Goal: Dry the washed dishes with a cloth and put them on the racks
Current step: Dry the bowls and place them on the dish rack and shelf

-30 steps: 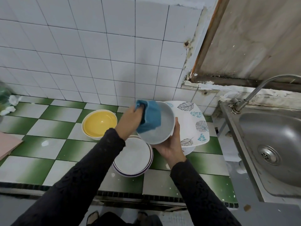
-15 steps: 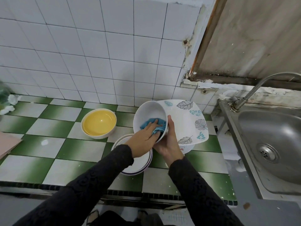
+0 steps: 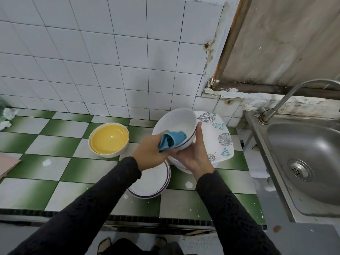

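Note:
I hold a white bowl (image 3: 176,122) tilted above the counter, its opening facing up and toward me. My right hand (image 3: 193,155) cups it from below and the right, thumb up along its rim. My left hand (image 3: 150,150) grips a blue cloth (image 3: 170,139) pressed over the bowl's near rim. Under my hands lies a stack of white plates with a dark rim (image 3: 150,184). A square white plate with leaf prints (image 3: 219,138) rests just behind the bowl, on other white dishes.
A yellow bowl (image 3: 109,138) stands on the green-and-white tiled counter (image 3: 55,162) to the left. A steel sink (image 3: 309,162) with a curved tap (image 3: 283,100) is at the right. White wall tiles rise behind. Crumpled white bits (image 3: 7,116) lie at far left.
The cloth moved from the bowl's outside to its inside, then to the near rim. The bowl turned so its opening faces up.

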Demonstrator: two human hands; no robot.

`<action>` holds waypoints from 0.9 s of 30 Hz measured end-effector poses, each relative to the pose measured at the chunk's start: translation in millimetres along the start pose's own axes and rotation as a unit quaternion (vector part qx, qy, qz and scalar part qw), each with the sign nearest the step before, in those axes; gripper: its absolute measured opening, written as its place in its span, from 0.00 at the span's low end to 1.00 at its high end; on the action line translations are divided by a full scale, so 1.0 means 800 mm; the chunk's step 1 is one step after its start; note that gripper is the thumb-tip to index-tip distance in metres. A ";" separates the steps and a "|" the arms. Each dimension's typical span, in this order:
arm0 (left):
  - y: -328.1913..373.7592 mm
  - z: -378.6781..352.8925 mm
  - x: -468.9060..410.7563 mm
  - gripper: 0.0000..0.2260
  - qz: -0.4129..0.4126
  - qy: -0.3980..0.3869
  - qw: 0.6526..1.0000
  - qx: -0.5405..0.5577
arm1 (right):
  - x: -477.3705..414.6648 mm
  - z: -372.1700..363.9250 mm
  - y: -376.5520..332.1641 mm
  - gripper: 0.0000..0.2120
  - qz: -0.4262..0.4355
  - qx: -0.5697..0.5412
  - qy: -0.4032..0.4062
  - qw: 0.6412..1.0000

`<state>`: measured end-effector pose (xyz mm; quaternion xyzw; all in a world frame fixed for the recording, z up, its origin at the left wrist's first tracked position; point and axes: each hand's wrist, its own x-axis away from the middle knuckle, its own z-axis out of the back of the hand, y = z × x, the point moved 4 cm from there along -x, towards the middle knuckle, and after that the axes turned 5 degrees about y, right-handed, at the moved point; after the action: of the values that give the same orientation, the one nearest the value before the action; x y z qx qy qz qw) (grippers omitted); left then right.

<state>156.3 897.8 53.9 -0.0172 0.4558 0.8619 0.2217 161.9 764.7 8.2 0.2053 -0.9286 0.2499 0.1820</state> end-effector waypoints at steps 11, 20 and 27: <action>-0.018 0.024 -0.002 0.23 0.182 0.145 0.867 0.441 | 0.004 0.031 0.000 0.17 0.052 -0.059 0.082 0.994; -0.032 0.030 0.001 0.19 0.224 0.406 0.830 0.311 | 0.020 -0.026 -0.058 0.12 0.214 0.137 0.038 0.966; 0.011 0.008 -0.029 0.20 0.007 0.168 0.982 0.090 | 0.035 -0.077 -0.035 0.12 0.277 0.432 0.067 0.856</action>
<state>175.0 890.0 70.0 -0.1386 0.5626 0.8034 0.1370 165.9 767.3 81.1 -0.0194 -0.7316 0.6788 0.0600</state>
